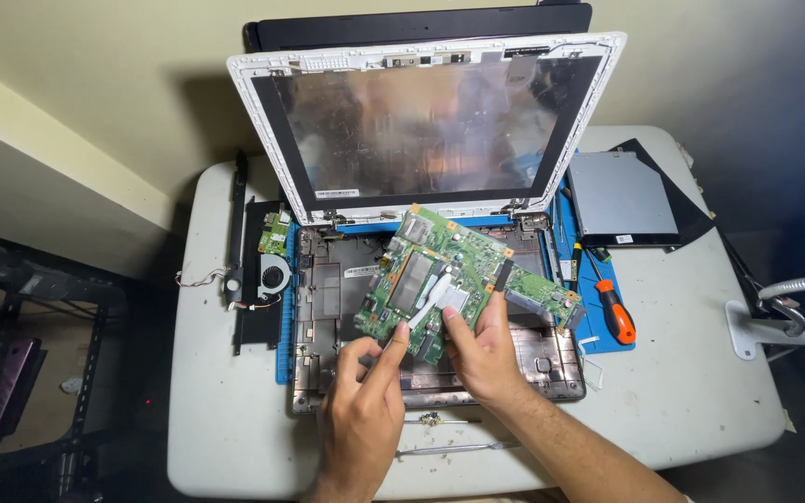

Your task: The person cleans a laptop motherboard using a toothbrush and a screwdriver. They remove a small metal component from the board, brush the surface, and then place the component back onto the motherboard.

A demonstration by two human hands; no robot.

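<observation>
While the right hand [482, 359] grips the lower edge of the green circuit board [449, 279] with fingers pinching it, the left hand [365, 401] pinches the board's lower left edge between thumb and forefinger. Tilted, the board is held above the opened laptop base [328, 289] on the white tabletop [682, 391], with an orange-handled screwdriver [615, 312] lying to the right
</observation>
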